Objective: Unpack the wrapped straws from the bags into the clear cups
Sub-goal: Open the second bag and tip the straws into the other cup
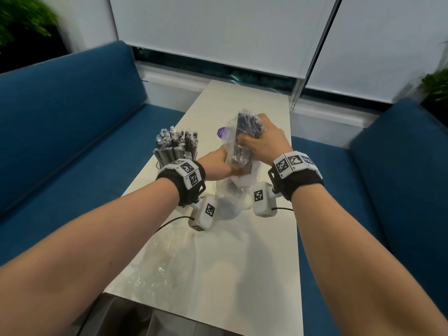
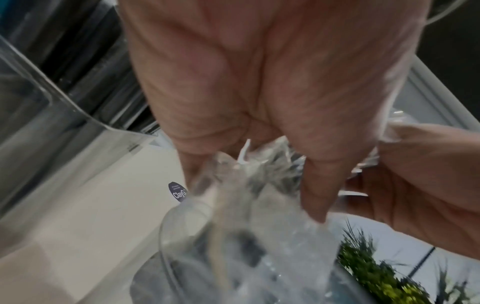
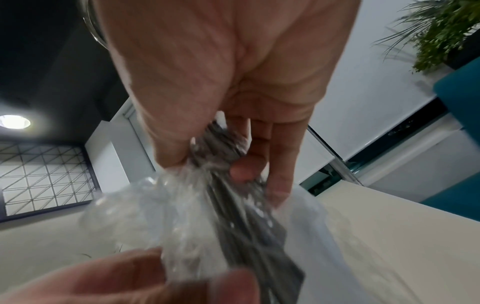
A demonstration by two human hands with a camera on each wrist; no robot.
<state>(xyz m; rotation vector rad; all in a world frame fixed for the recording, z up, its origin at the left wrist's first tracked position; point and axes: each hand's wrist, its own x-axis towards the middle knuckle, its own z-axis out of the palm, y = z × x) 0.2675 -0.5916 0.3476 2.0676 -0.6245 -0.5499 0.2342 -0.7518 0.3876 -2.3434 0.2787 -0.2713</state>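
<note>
A clear plastic bag of dark wrapped straws is held upright over the table's middle by both hands. My right hand grips its upper part, fingers curled round the bundle. My left hand pinches the bag's lower end. Below the bag stands a clear cup, its rim close under the plastic. At the left a second clear cup is packed with wrapped straws.
An empty crumpled clear bag lies on the white table near the front left edge. Blue sofas flank the table on both sides. A purple sticker shows on the bag.
</note>
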